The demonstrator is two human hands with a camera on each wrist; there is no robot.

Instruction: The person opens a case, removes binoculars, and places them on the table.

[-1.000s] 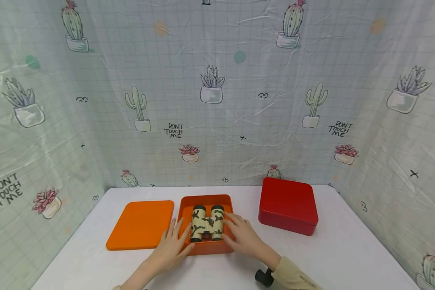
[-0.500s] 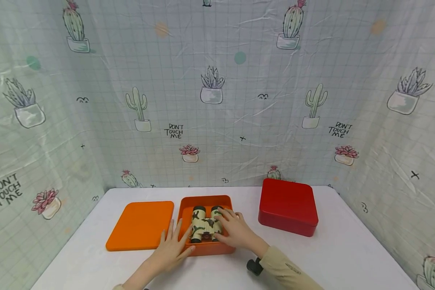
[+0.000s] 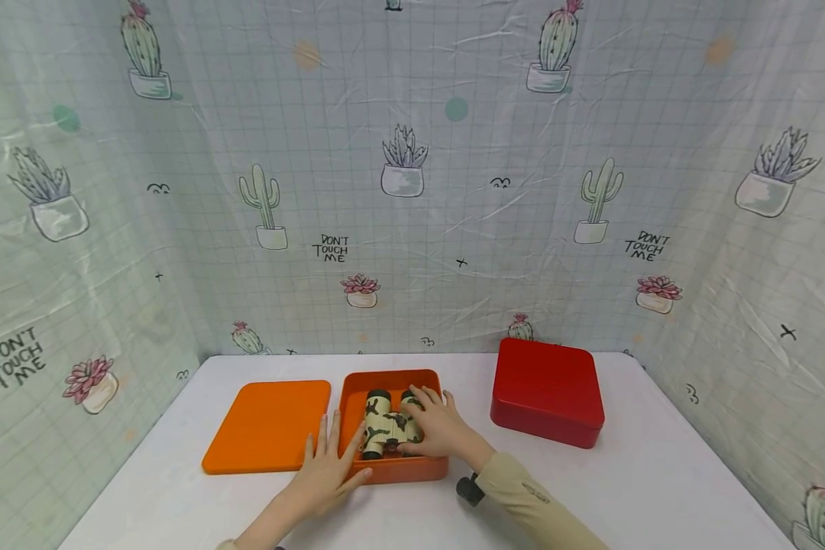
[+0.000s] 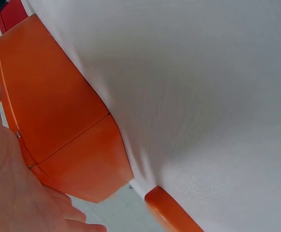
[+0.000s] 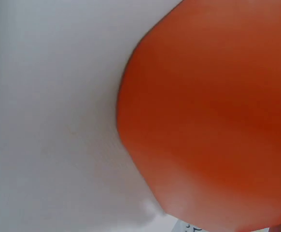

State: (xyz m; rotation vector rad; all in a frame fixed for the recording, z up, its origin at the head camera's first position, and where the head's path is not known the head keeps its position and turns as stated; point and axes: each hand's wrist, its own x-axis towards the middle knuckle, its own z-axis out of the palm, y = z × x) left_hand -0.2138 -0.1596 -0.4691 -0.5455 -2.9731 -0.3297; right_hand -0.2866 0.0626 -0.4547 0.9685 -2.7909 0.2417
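In the head view a pair of camouflage binoculars [image 3: 376, 428] lies in an orange box [image 3: 395, 472]. My right hand [image 3: 440, 429] lies over the right barrel, fingers bent across it and thumb near its closer end, gripping it. Much of that barrel is hidden under the hand. My left hand [image 3: 319, 470] is spread at the box's front left corner, fingers straight, thumb along the front wall. The left wrist view shows its palm [image 4: 15, 193] against the box's wall [image 4: 58, 96]. Only the box's outer side [image 5: 208, 106] fills the right wrist view.
Flat on the white table [image 3: 247, 508], left of the box, lies an orange lid [image 3: 268, 428]. A red box [image 3: 546, 389] stands at the back right. A cactus-print sheet [image 3: 412, 252] hangs round the table's back and sides.
My right hand has moved left and settled over the right barrel of the binoculars, having been at the box's right edge. The left hand has stayed almost in place.
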